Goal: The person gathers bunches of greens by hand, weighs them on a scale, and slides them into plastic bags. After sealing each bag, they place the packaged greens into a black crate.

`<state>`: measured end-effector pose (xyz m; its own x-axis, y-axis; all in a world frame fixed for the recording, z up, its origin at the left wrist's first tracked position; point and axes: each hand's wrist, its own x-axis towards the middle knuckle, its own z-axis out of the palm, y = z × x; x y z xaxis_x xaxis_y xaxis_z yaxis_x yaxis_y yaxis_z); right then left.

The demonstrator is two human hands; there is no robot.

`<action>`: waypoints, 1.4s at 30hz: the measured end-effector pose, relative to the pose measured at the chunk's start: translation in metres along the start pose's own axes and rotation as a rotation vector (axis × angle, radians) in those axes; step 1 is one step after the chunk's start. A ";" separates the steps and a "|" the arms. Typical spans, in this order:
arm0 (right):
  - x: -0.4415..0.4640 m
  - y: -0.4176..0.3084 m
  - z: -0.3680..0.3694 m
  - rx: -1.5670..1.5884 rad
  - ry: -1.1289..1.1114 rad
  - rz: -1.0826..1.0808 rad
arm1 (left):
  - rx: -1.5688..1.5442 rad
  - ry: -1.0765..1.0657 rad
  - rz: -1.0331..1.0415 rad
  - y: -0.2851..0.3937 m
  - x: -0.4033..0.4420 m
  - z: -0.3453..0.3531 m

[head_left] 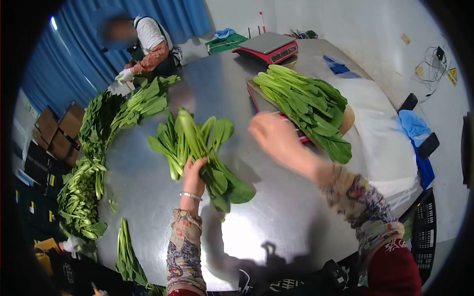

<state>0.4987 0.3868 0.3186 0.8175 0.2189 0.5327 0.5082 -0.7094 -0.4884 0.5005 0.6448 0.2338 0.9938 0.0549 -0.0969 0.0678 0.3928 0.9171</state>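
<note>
Near the middle of the steel table, my left hand [194,178] is closed around a bunch of leafy greens [190,130] with pale green stalks. More leafy greens [167,143] lie just beside and behind that bunch. My right hand [274,135] is over the table, at the near left side of a red scale [253,96]. Motion blurs its fingers, so I cannot tell whether they are open or closed. A large pile of leafy greens [306,101] rests on this scale and hides most of it. Patterned sleeves cover both my forearms.
A second red scale [266,45] stands at the table's far edge. Heaped greens [81,197] line the left edge, where a co-worker [148,49] in white gloves handles greens. Another gloved hand [73,244] shows at lower left. White plastic sheeting [382,133] covers the right side.
</note>
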 end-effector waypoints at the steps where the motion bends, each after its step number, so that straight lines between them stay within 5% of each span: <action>1: 0.016 0.021 -0.002 -0.187 0.078 0.012 | 0.156 0.026 -0.149 -0.013 0.019 -0.019; 2: 0.032 0.045 -0.001 -0.374 0.155 0.024 | 0.312 0.055 -0.297 -0.026 0.032 -0.035; 6: 0.072 0.113 -0.011 -0.763 -0.050 0.375 | 0.649 0.218 -0.208 -0.036 0.054 -0.048; 8: 0.080 0.131 -0.024 -0.523 -0.137 0.491 | 0.729 0.205 -0.248 -0.036 0.061 -0.056; 15: 0.077 0.073 -0.053 -0.085 0.181 0.221 | 1.057 0.149 -0.107 -0.041 0.061 -0.042; 18: 0.058 0.025 -0.046 0.182 0.222 0.280 | 0.976 0.273 0.139 -0.042 0.046 -0.027; 19: 0.049 0.014 -0.040 0.248 0.150 0.345 | 0.643 0.247 0.004 -0.045 0.046 -0.027; 22: 0.014 0.002 0.017 0.476 0.180 0.351 | 0.339 0.284 -0.048 -0.067 0.047 -0.032; 23: -0.002 0.013 0.055 0.335 0.228 0.385 | 0.188 0.254 -0.086 -0.065 0.040 -0.023; 26: -0.051 -0.001 0.124 0.589 -0.047 0.831 | 0.051 0.289 -0.261 -0.051 -0.001 0.026; 27: -0.064 -0.014 0.129 0.524 -0.221 0.760 | 0.261 0.171 -0.247 -0.068 0.006 0.011; 29: -0.093 -0.042 0.147 0.499 -0.113 0.685 | 0.487 0.080 -0.164 -0.071 -0.007 0.011; 32: -0.091 -0.075 0.099 0.578 -0.341 0.678 | 0.392 0.031 -0.193 -0.028 -0.053 0.024; 36: -0.114 -0.106 0.075 1.021 -0.286 0.420 | 0.245 -0.052 -0.181 0.017 -0.106 -0.003; 38: -0.112 -0.099 0.051 1.215 -0.540 0.482 | 0.288 -0.018 -0.197 0.029 -0.136 -0.023; 40: -0.102 -0.083 0.027 0.892 -0.575 0.282 | 0.376 0.035 -0.128 0.034 -0.169 -0.045; 42: -0.090 -0.050 0.004 0.625 -0.274 0.053 | 0.479 0.157 -0.145 0.040 -0.201 -0.066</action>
<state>0.4008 0.4053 0.2919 0.8428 0.4145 0.3433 0.4595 -0.2218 -0.8600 0.2979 0.7095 0.2644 0.9485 0.1826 -0.2589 0.2727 -0.0548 0.9605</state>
